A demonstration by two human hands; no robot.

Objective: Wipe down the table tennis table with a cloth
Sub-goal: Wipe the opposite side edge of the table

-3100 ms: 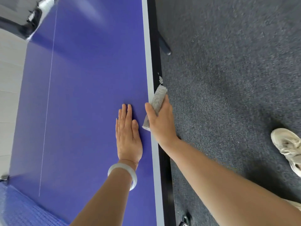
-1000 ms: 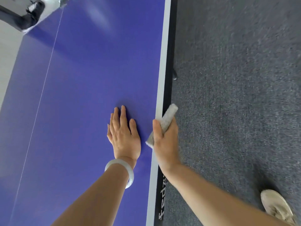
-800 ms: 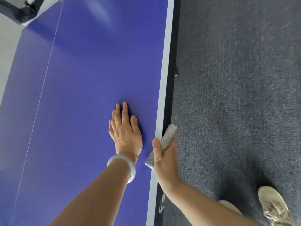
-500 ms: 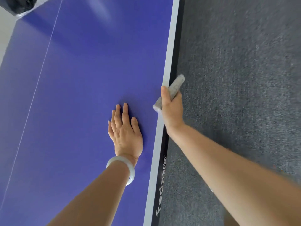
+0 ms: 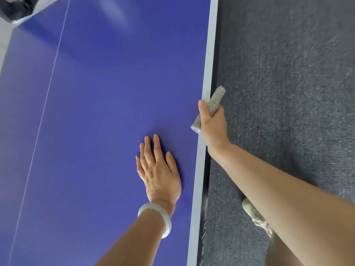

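A blue table tennis table (image 5: 99,96) fills the left of the view, with a white stripe along its right edge and a thin white centre line. My left hand (image 5: 159,171) lies flat on the blue top near that edge, fingers straight, a pale bangle on the wrist. My right hand (image 5: 212,124) grips a folded grey cloth (image 5: 216,99) against the table's right side edge, thumb on the white stripe and fingers wrapped down over the side. The cloth sticks out past the hand at both ends.
Dark grey carpet (image 5: 288,83) covers the floor to the right of the table. A pale shoe (image 5: 256,217) shows on the carpet under my right forearm. A dark net post (image 5: 17,10) stands at the table's far left corner of the view.
My right hand slid the cloth back and forth along the table's side edge, first toward me, then forward beyond my left hand. My left hand stayed flat on the top.
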